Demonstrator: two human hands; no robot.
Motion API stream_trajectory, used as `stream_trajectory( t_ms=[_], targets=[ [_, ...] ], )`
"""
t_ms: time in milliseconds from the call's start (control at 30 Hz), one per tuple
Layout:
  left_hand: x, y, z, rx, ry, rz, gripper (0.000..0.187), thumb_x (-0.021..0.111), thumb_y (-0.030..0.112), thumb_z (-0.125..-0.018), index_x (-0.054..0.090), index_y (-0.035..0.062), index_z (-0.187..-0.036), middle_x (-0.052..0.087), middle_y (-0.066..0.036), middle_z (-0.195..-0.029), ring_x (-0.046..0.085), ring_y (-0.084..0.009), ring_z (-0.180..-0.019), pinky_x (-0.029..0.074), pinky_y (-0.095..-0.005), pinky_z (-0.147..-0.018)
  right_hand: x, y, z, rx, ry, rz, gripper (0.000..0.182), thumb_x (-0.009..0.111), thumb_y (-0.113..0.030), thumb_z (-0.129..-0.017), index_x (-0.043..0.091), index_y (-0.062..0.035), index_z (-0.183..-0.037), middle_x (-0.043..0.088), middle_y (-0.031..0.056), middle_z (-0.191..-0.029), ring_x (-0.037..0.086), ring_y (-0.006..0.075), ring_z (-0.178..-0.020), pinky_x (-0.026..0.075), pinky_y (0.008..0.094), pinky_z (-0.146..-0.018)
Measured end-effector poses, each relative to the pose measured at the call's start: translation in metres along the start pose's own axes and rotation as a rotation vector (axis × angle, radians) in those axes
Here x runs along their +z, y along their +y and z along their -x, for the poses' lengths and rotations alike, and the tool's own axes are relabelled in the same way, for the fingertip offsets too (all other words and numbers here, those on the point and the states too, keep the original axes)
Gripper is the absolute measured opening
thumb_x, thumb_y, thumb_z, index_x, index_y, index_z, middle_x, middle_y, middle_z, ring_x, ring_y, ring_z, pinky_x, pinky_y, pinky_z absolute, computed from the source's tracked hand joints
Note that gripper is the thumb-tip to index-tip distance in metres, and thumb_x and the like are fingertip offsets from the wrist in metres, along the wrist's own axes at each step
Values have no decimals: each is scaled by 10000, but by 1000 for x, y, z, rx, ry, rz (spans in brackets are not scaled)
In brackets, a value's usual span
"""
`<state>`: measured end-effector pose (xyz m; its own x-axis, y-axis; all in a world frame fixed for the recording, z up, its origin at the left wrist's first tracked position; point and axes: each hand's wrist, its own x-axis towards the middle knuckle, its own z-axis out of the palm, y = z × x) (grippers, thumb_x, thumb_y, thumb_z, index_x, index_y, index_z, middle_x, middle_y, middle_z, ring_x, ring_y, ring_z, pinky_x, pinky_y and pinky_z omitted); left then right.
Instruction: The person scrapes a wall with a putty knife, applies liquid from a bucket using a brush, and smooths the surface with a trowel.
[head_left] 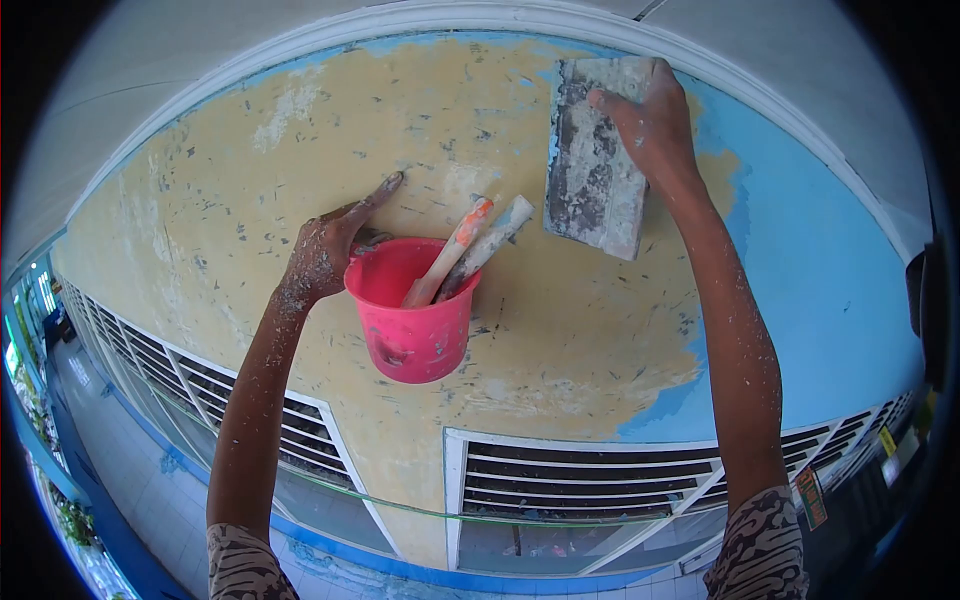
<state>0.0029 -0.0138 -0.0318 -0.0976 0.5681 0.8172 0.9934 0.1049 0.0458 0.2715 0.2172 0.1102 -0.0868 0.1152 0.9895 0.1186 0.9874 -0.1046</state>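
Toward the upper right of the patchy wall (590, 340), the right hand (655, 125) is clamped on a broad, smeared scraper (595, 180), thumb pressed on its face. Lower and further left, the left hand (325, 250) grips a pink bucket (420, 335) at its rim, one digit stretched out; whether that tip touches the wall I cannot tell. Two smeared sticks (447, 255) lean inside the bucket.

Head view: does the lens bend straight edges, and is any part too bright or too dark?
Head view top, fisheye distortion arches the white ceiling moulding; head view corners, black; head view left edge, patches washed out; head view centre, pink bucket clearly lit, fairly sharp.
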Motion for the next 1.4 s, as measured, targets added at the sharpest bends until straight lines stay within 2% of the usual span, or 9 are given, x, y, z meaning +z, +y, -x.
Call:
stream_trajectory(
  t_ms=[167,300,400,467,700,800,933,1367,1400],
  targets=[
    [2,-10,0,-11,8,-52,840,768,341,-832,350,282,-1559,700,-180,-1183,702,-362,-996,569,-443,-872,-15,5,0,-1,-74,-63,550,761,-214,-801,524,109,-1178,652,304,-1126,663,414,-1042,497,472,-938],
    [1,-6,-1,-8,-16,-23,824,764,351,-838,362,278,-1554,706,-175,-1174,705,-364,-989,574,-445,-859,-19,13,0,8,-23,-68,514,754,-199,-810,528,96,-1165,673,260,-1103,674,358,-1003,508,444,-922],
    [4,-9,0,-4,22,0,822,770,345,-835,370,286,-1550,704,-174,-1182,708,-363,-985,574,-443,-870,-21,13,-9,83,-212,-241,528,767,-205,-804,529,91,-1171,675,249,-1107,668,363,-1022,502,432,-933],
    [2,-6,1,-14,16,-2,823,773,335,-834,370,291,-1550,701,-174,-1190,710,-361,-985,573,-444,-874,-14,10,-1,30,-50,-97,527,769,-205,-796,534,79,-1172,679,243,-1102,665,367,-1032,500,424,-940],
    [3,-3,1,-33,-1,28,819,768,292,-840,364,299,-1552,692,-178,-1209,702,-357,-1012,564,-441,-892,-7,10,-2,30,-84,-190,510,768,-215,-796,530,90,-1130,675,267,-1073,669,386,-1015,500,440,-929],
    [3,-8,0,27,25,-8,802,757,286,-850,367,299,-1551,699,-180,-1188,697,-361,-1018,563,-436,-884,0,-10,-3,-26,-34,73,481,762,-209,-799,534,85,-1105,671,275,-1037,686,383,-976,517,459,-882],
    [6,-15,2,63,89,-55,784,743,295,-865,365,299,-1552,715,-180,-1138,697,-369,-1001,561,-443,-869,-9,4,0,13,-70,-153,477,767,-196,-797,540,77,-1115,672,276,-1042,686,366,-973,519,457,-882],
    [9,-11,2,24,49,-39,787,734,341,-876,346,297,-1560,728,-162,-1094,713,-363,-934,564,-456,-835,-1,-5,-8,-80,-33,-57,523,770,-205,-791,535,104,-1142,665,287,-1078,671,377,-1008,499,448,-926],
    [8,-12,2,10,46,-35,778,731,340,-879,352,295,-1558,726,-161,-1104,714,-362,-935,564,-454,-838,-7,-5,-10,21,-131,-81,615,770,-197,-801,495,99,-1265,648,268,-1167,654,354,-1074,491,420,-960]
  ],
)
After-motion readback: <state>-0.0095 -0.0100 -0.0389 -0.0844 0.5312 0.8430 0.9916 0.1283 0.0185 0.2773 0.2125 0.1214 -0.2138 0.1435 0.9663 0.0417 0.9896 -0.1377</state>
